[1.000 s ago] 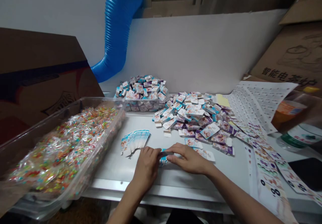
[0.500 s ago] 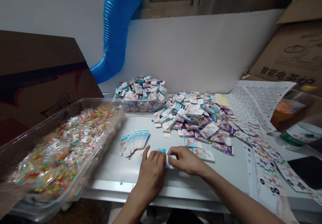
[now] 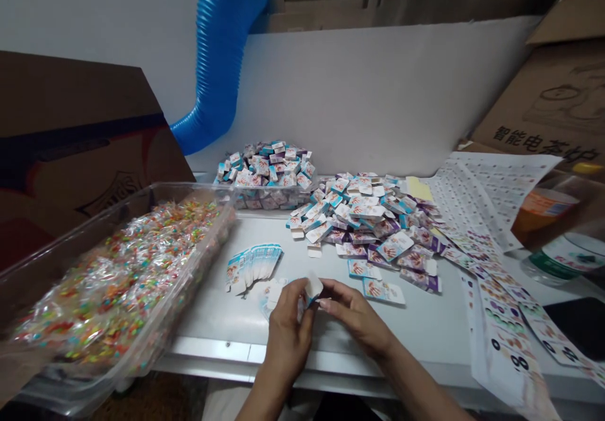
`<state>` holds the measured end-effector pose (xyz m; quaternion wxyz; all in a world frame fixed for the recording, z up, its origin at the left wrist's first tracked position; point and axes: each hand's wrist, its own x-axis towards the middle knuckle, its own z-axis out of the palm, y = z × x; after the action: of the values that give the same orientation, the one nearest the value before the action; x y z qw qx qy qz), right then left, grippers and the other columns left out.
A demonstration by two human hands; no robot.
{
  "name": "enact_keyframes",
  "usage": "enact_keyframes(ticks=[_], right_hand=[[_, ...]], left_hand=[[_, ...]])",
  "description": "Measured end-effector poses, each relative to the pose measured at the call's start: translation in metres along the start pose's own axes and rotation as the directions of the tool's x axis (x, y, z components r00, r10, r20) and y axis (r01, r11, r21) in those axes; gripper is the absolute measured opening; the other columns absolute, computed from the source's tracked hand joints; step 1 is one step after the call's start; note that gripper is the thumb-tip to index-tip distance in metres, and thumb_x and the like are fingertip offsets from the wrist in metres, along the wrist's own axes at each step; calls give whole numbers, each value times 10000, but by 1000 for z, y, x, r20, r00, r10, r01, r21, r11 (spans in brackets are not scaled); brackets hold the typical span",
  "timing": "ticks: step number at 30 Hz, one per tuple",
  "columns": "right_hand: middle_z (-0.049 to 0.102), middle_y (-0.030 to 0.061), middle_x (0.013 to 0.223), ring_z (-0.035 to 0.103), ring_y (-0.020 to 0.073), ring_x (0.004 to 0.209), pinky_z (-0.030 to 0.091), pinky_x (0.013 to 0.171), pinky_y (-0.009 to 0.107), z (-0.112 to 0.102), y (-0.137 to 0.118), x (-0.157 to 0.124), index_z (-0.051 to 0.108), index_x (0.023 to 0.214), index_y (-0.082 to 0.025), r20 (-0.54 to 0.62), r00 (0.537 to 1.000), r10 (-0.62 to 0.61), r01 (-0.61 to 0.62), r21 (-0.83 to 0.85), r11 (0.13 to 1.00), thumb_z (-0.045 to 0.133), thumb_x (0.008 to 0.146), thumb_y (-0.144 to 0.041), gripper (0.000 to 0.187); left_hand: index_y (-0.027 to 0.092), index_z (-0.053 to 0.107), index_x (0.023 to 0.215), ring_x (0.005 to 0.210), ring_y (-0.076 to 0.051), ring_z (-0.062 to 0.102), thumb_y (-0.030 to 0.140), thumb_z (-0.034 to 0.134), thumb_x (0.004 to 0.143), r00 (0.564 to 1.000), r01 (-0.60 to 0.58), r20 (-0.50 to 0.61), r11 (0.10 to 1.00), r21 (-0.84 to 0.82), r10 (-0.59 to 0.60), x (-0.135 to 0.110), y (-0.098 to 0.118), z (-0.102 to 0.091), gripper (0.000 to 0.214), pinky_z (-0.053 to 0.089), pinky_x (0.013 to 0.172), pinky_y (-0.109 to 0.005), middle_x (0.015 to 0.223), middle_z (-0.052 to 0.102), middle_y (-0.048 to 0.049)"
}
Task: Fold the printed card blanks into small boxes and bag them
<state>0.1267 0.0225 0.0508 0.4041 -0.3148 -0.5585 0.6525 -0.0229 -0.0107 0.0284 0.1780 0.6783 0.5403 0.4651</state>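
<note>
Just above the table's front part, my left hand (image 3: 289, 323) is closed around a small white-and-blue cardboard box (image 3: 313, 287), its white end flap standing up. The fingers of my right hand (image 3: 354, 317) are bent and pinch at the right end of the same box; the fingertips are partly hidden. Behind my left hand lie some white-and-blue pieces (image 3: 273, 294), mostly covered by it. To the left, flat white-and-blue cartons (image 3: 255, 263) are spread in a fan. A heap of folded blue and purple boxes (image 3: 366, 210) lies beyond my right hand.
At left stands a clear plastic bin (image 3: 189, 270) of small bags with colourful beads. A clear tub (image 3: 269, 199) heaped with boxes is at the back. Printed sheets (image 3: 477, 188), a dark phone (image 3: 579, 326) and a plastic container (image 3: 562, 257) occupy the right side. A blue hose (image 3: 217, 62) hangs behind.
The box has been lifted off the table and tilted, so its end flap now shows upright. My left hand has turned from palm-down to gripping it, and my right fingers have moved along with it.
</note>
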Motion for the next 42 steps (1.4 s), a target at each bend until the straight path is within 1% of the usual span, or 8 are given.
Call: enact_keyframes(ticks=[5, 8, 13, 24, 30, 35, 38, 42], right_hand=[[647, 69, 1021, 579, 208, 945, 405, 901, 359, 24, 12, -5, 591, 1102, -172, -187, 982, 25, -4, 113, 994, 577, 802, -281, 320], [647, 74, 1027, 582, 215, 936, 425, 874, 353, 33, 12, -5, 592, 1113, -172, -300, 952, -61, -6, -215, 977, 514, 823, -242, 309], [637, 90, 1050, 552, 240, 1000, 404, 912, 395, 35, 13, -10, 592, 1154, -187, -264, 923, -279, 21, -691, 722, 448, 838, -211, 348], [655, 98, 1028, 587, 225, 973, 448, 888, 362, 34, 11, -10, 579, 1196, -178, -312, 935, -168, -45, -576, 816, 406, 896, -327, 376], [660, 113, 889, 578, 238, 828, 466, 778, 413, 35, 5, -12, 546, 1215, -136, -134, 943, -303, 20, -890, 456, 352, 877, -171, 391], [585, 167, 1148, 526, 272, 957, 422, 862, 471, 49, 14, -23, 422, 1308, -84, 63, 875, -481, 146, -980, 137, 399, 810, -92, 499], [591, 162, 1142, 530, 265, 967, 442, 845, 452, 46, 14, -26, 403, 1326, -92, 45, 904, -425, 162, -957, 242, 368, 830, -98, 497], [678, 81, 937, 600, 221, 847, 487, 775, 370, 2, -11, -4, 551, 1216, -189, 6, 993, -116, 73, -807, 586, 433, 830, -187, 404]], left_hand=[[186, 425, 1181, 1099, -192, 499, 67, 423, 801, 989, -133, -44, 983, 124, 140, -5, -7, 6, 398, 452, 903, -349, 1166, 515, -103], [167, 430, 1189, 1095, -211, 495, 58, 416, 792, 971, -222, -31, 945, 239, 236, -7, -10, 6, 412, 458, 899, -375, 1183, 500, -129], [164, 434, 1206, 1057, -240, 509, 82, 428, 798, 959, -261, -19, 907, 330, 282, -8, -13, 7, 416, 468, 876, -433, 1152, 535, -133], [137, 275, 1358, 1152, -212, 484, 68, 457, 824, 940, -271, -129, 920, 282, 316, -12, -11, 11, 569, 486, 911, -361, 1237, 508, -152], [146, 262, 1375, 1143, -210, 499, 84, 468, 834, 922, -304, -161, 916, 260, 351, -13, -15, 12, 581, 503, 894, -346, 1241, 517, -146], [154, 272, 1372, 1136, -214, 509, 117, 463, 849, 937, -256, -184, 943, 212, 296, -16, -14, 12, 558, 522, 862, -341, 1256, 505, -149], [162, 264, 1375, 1137, -210, 509, 117, 467, 847, 937, -268, -171, 942, 203, 304, -16, -11, 9, 567, 513, 877, -344, 1257, 506, -147], [158, 203, 1388, 1156, -223, 501, 202, 528, 836, 970, -214, -84, 966, 147, 228, -21, -11, -5, 642, 472, 930, -376, 1271, 497, -151]])
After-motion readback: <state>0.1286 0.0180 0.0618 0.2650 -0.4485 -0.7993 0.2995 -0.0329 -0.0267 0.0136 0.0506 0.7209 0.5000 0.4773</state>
